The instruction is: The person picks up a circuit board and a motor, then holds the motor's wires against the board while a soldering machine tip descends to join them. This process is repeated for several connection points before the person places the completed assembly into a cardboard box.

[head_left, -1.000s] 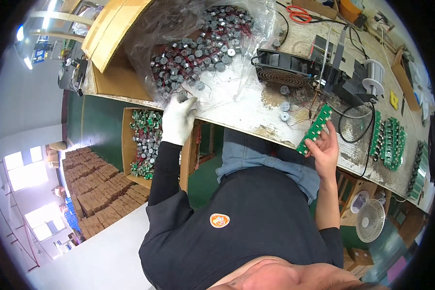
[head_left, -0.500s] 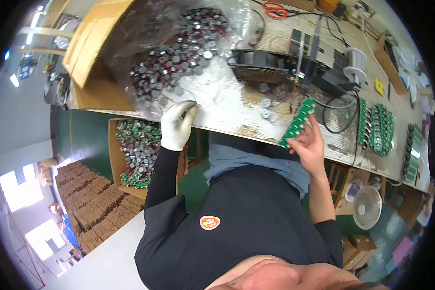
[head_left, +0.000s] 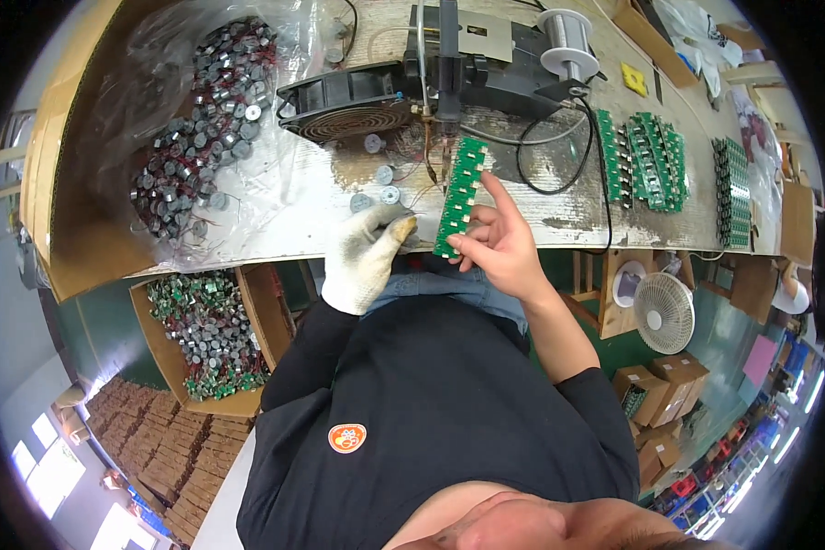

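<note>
My left hand (head_left: pixel 362 259), in a white glove with yellowed fingertips, is closed in a pinch at the table's front edge. What lies between its fingertips is too small to make out; thin wires show just beyond them. My bare right hand (head_left: pixel 502 246) grips the lower end of a green circuit board strip (head_left: pixel 461 194), its index finger stretched along the side. The strip stands tilted, its upper end close to the tip of a soldering device (head_left: pixel 431 170). Several small round metal parts (head_left: pixel 386 174) lie on the table just beyond my left hand.
A fan (head_left: pixel 344 110) and a solder wire spool (head_left: pixel 566 41) stand at the back. Piled wired round parts (head_left: pixel 197 137) lie on plastic at left. Green board strips (head_left: pixel 655 163) lie at right, past a black cable (head_left: pixel 559 191). Below the table sits a filled carton (head_left: pixel 215 344).
My left hand has moved right, away from the pile of round parts and close to the board strip. My right hand still holds the strip. The whole view has shifted to the right.
</note>
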The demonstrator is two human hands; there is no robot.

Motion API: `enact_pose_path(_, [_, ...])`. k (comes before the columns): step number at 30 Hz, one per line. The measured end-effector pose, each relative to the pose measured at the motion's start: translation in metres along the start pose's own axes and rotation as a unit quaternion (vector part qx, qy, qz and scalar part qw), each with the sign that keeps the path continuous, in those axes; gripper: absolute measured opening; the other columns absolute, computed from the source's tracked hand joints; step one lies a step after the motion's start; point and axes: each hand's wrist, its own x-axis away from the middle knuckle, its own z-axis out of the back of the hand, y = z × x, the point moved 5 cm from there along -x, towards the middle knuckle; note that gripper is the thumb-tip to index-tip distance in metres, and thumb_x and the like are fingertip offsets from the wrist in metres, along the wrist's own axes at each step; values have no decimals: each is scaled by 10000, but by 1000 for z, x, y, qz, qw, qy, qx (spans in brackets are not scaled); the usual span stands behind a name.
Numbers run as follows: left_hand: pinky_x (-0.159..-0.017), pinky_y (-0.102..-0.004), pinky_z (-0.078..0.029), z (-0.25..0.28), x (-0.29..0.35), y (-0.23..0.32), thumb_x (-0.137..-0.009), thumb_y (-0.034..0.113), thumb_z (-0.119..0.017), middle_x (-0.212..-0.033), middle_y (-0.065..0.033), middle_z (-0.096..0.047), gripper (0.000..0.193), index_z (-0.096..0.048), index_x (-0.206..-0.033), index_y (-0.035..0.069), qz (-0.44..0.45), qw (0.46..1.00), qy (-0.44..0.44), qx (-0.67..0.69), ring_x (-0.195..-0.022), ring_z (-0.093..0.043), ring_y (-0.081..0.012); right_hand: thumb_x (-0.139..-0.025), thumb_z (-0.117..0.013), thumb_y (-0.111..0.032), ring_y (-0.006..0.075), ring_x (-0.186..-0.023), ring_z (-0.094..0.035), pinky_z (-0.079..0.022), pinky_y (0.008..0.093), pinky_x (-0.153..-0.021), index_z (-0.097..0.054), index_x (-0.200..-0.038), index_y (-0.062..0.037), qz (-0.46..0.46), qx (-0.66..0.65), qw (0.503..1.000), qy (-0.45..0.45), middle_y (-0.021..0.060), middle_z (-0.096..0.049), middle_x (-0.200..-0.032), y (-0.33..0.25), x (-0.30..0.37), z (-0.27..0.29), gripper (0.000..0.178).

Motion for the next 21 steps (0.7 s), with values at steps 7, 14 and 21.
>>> enact_pose_path(7, [-714,-273,-515,-20,-12,1,-936,163,-600,-890,-75,-647,191,-608,-969,-26,26,996,-39,74,-778,-625,-132,-837,-614,92,172,-699,-654,-529,246,-524,-137,-1486,-43,6,8,1000,-6,194,-599,-1081,-1,4,1,816])
enact_pose_path(14, [-696,-276,-524,-22,-17,-2,-927,175,-598,-880,-83,-655,188,-599,-963,-9,84,989,-45,116,-757,-636,-144,-845,-618,72,158,-707,-656,-531,238,-536,-177,-1480,-72,17,-2,1000,-14,148,-600,-1049,-2,1,-2,786])
enact_pose_path(21, [-673,-273,-528,-21,-19,0,-915,154,-600,-853,-82,-654,164,-605,-937,-9,76,991,-17,106,-726,-637,-145,-850,-610,73,161,-701,-658,-534,236,-540,-164,-1480,-63,20,-3,1000,-8,158,-594,-1053,-3,0,-3,784])
